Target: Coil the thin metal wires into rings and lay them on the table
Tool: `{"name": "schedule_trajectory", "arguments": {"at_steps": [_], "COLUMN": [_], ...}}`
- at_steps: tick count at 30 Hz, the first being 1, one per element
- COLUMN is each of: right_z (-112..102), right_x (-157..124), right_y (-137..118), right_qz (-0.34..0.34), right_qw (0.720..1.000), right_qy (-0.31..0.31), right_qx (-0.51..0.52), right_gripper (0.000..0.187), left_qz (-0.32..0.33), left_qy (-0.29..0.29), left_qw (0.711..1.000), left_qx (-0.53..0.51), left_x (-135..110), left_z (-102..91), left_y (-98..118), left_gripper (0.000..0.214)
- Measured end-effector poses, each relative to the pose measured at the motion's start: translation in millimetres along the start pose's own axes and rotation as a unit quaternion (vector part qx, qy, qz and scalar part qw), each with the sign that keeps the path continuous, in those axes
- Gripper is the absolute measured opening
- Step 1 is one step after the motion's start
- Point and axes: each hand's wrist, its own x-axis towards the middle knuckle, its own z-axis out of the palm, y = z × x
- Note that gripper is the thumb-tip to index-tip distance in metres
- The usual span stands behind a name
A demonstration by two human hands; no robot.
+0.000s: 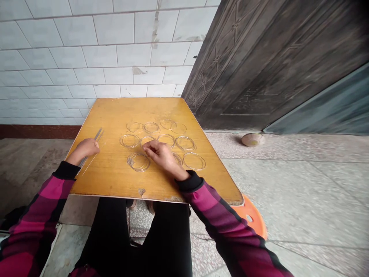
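Plaid sleeves (227, 227) flank a wooden board (106, 177) by a tiled wall (100, 54).

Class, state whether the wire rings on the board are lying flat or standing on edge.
Lying flat: the wire rings appear as open circles resting on the yellow wooden board, their full round shapes facing up.

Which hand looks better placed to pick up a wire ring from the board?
Probably the right hand: it is over the wire rings; the left hand lies by the metal rods.
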Motion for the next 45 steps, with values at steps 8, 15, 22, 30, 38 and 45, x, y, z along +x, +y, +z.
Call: {"name": "schedule_trajectory", "arguments": {"at_steps": [8,15,22,30,38,45], "right_z": [1,10,-1,-6,-2,-10], "right_x": [-2,-6,-11,-7,3,4], "right_y": [-2,-1,1,-13,-6,-8], "right_qz": [-0.019,-0.187,-0.214,-0.131,0.094,0.178], "right_qw": [0.999,0.977,0.972,0.98,0.831,0.805], "right_qy": [0.034,0.082,0.059,0.037,0.069,0.112], "right_qx": [0.002,-0.063,-0.071,0.144,0.544,0.554], "right_gripper": [0.014,0.032,0.035,0.019,0.038,0.057], "left_qz": [0.054,0.067,0.084,0.012,0.019,0.042], "left_qy": [-0.109,-0.168,-0.196,-0.143,-0.058,-0.129], "left_qw": [0.926,0.765,0.646,0.593,0.575,0.564], "left_qx": [-0.357,-0.618,-0.733,-0.792,-0.816,-0.815], "left_x": [-17,-14,-11,-13,-24,-32], "left_z": [5.9,48.9,82.0,77.1,66.8,71.1], "left_y": [40,99,129,125,129,133], "left_gripper": [0.009,0.023,0.019,0.014,0.047,0.062]}}
